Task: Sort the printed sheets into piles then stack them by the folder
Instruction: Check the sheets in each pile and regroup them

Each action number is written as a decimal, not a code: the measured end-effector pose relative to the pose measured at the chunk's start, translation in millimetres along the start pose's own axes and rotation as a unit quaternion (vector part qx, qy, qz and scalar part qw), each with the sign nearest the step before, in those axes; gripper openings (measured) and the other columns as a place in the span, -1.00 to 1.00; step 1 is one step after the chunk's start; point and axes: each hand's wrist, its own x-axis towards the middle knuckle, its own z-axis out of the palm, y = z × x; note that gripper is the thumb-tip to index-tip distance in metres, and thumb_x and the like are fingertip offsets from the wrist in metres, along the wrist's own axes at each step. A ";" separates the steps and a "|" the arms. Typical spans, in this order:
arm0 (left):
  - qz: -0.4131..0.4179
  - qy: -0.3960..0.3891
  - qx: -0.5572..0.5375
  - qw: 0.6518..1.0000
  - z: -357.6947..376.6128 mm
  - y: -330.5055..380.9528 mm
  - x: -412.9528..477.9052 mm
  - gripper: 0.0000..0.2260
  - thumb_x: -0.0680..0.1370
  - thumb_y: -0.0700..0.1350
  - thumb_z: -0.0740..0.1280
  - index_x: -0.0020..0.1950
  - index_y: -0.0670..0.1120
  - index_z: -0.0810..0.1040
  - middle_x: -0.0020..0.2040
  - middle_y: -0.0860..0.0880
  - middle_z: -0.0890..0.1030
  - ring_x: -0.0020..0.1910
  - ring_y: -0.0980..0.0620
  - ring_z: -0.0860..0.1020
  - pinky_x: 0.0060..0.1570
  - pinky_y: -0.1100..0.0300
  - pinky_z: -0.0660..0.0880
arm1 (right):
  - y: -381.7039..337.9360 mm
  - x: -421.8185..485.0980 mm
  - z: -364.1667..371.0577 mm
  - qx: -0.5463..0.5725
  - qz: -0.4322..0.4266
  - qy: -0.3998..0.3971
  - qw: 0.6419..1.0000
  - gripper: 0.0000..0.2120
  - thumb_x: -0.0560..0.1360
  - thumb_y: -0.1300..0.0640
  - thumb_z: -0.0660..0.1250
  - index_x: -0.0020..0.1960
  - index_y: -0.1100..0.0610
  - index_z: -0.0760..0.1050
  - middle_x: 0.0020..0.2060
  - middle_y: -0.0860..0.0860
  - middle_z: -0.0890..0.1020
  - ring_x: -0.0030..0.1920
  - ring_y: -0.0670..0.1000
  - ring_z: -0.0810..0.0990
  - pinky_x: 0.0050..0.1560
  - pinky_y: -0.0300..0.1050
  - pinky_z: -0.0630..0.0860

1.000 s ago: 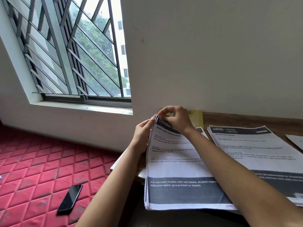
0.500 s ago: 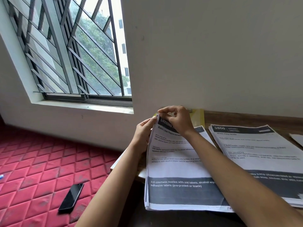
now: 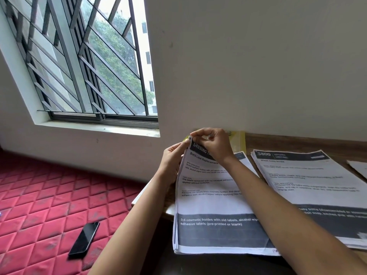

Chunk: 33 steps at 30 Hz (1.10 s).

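Right up close, two bare forearms reach forward from the bottom edge, the right one crossing over printed paper. Off to the left, a black phone (image 3: 84,238) lies face up on a red quilted mattress (image 3: 39,195), well apart from everything else.

The near pile (image 3: 208,203) of printed sheets hangs a little over the front of the wooden worktop (image 3: 297,142). Its top page has a dark band across the bottom about cosmetic bottles and a heading that reads "Bottle Label Replacement". The left edge and far left corner of this pile are lifted off the surface.

The left hand (image 3: 172,161) sits against that raised left edge. Its grip is closed on the sheets, with the thumb up near the corner and the fingers hidden behind the paper. The right hand (image 3: 214,145) curls over the same corner from above, its grip pinching the top sheets between fingertips and thumb.

Just beside it on the right lies the second pile (image 3: 309,175), flat, headed "Wash baby bottle". A loose sheet (image 3: 359,167) shows at the far right edge.

Behind the hands, the yellow folder (image 3: 239,139) lies at the back of the worktop by the pale wall (image 3: 258,66), partly covered by the near pile. A barred window (image 3: 89,66) with trees beyond fills the upper left.
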 end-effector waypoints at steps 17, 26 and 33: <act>-0.021 -0.005 0.009 1.000 -0.2 2.1 -0.7 -0.83 0.55 -0.04 0.35 -0.04 -0.13 0.65 -0.27 -0.11 0.64 -0.40 -0.02 0.57 -0.38 0.21 0.52 | 2.0 -0.3 -3.4 -0.059 -0.040 0.000 0.997 -0.92 0.41 0.20 0.47 -0.10 0.10 0.68 -0.18 -0.06 0.70 -0.11 -0.25 0.60 -0.10 -0.45 0.42; -0.022 -0.015 0.004 1.000 0.0 3.6 -1.8 -0.81 0.58 -0.06 0.32 0.00 -0.16 0.63 -0.29 -0.10 0.64 -0.43 0.00 0.58 -0.43 0.23 0.53 | 0.9 -1.8 -4.7 -0.054 -0.032 -0.012 0.998 -0.95 0.42 0.14 0.46 -0.16 0.00 0.64 -0.22 -0.11 0.68 -0.08 -0.12 0.60 0.05 -0.09 0.47; -0.020 -0.011 -0.007 1.000 1.1 4.2 -2.2 -0.83 0.58 -0.06 0.32 -0.03 -0.13 0.65 -0.32 -0.07 0.64 -0.44 0.02 0.57 -0.45 0.23 0.52 | 1.5 -2.9 -4.2 -0.074 -0.030 -0.022 0.997 -0.86 0.45 0.16 0.43 -0.19 -0.08 0.56 -0.22 -0.16 0.63 -0.05 -0.10 0.49 -0.06 -0.24 0.39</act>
